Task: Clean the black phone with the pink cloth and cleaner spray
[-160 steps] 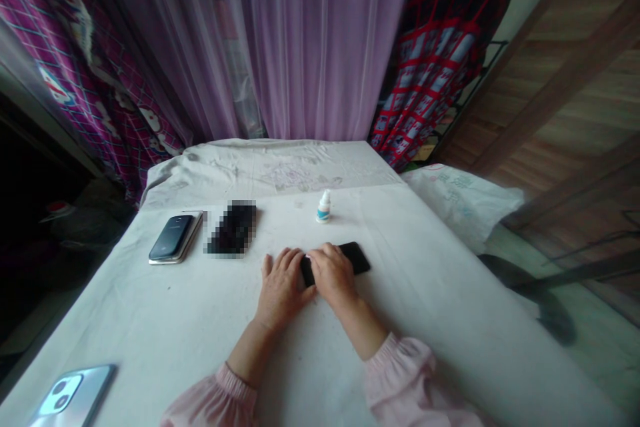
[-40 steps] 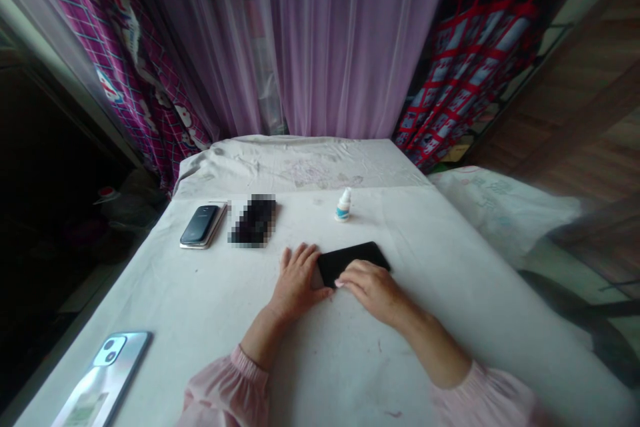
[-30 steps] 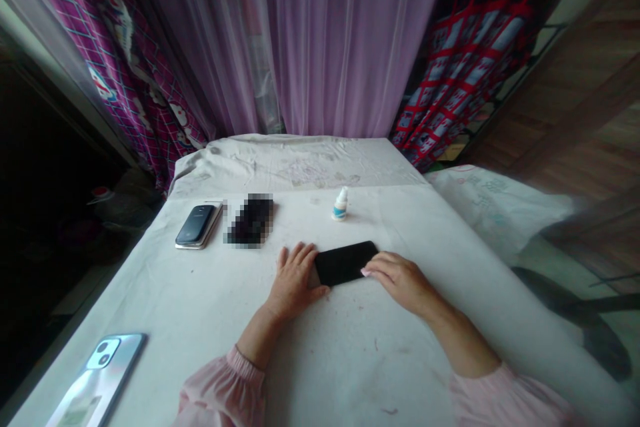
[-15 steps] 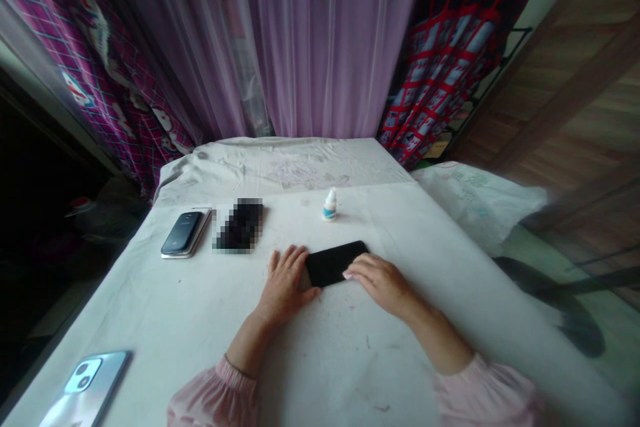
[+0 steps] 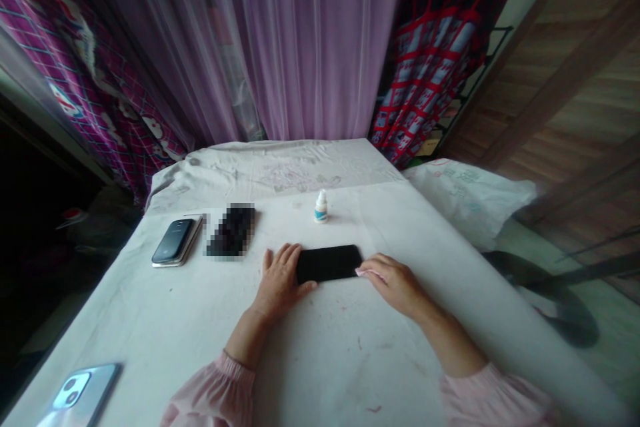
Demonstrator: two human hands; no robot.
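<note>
Black, the smartphone (image 5: pixel 329 263) lies lengthwise left-to-right on the tabletop (image 5: pixel 320 360). Your left grip (image 5: pixel 281 277) splays against its left end; your right grip (image 5: pixel 395 280) pinches a pinkish wipe (image 5: pixel 369 273) at its right end.

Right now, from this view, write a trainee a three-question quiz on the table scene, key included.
1. Pick one: what stands upright just beyond the black phone? a) a cup b) a small bottle c) a lamp
2. True or false: the left hand is gripping that item.
3. Fill the gap: the ____ hand pinches a small pink scrap by the black phone's right end.

Key: 1. b. 2. False; the left hand lies at the black phone's left end. 3. Right: it is the right hand.
</note>
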